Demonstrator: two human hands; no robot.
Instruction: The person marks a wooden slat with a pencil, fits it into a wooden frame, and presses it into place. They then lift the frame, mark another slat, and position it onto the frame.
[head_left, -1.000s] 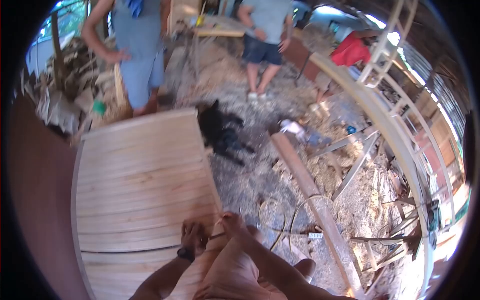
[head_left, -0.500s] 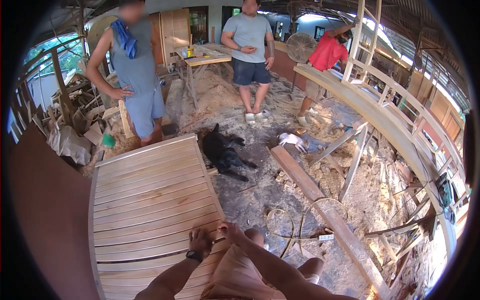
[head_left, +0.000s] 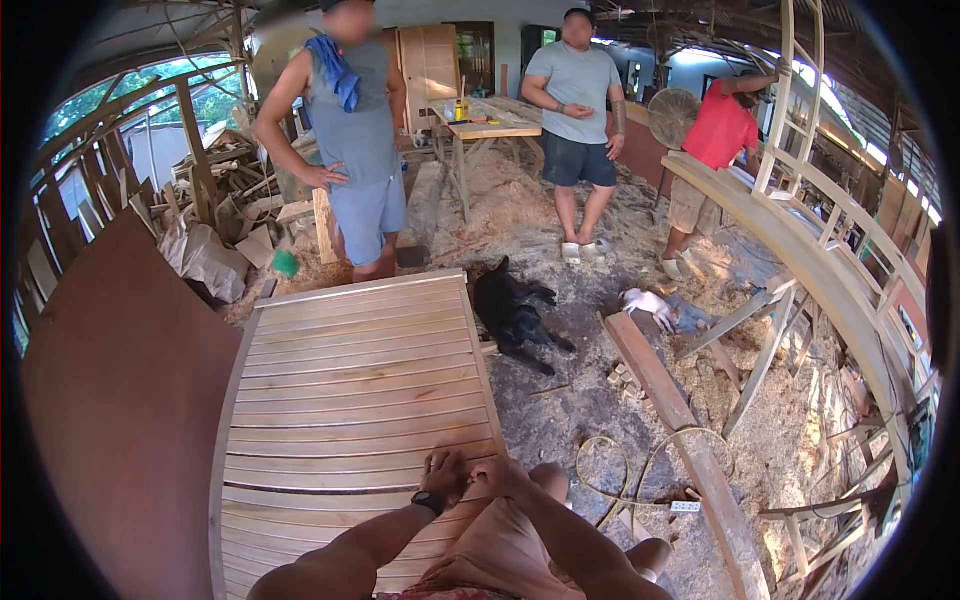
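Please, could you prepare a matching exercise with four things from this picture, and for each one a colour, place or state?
Things:
1. Panel
2. Left hand
3. Dog
4. Power strip

Descriptions:
A. black, lying down
B. white, on the ground
C. wooden, with many slats
D. beside the right hand

Pairs: 1-C, 2-D, 3-A, 4-B

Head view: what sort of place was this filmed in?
Most likely a woodworking shop: sawdust litters the floor, scrap wood is heaped at the far left, and a slatted wooden panel sits in front of the wearer.
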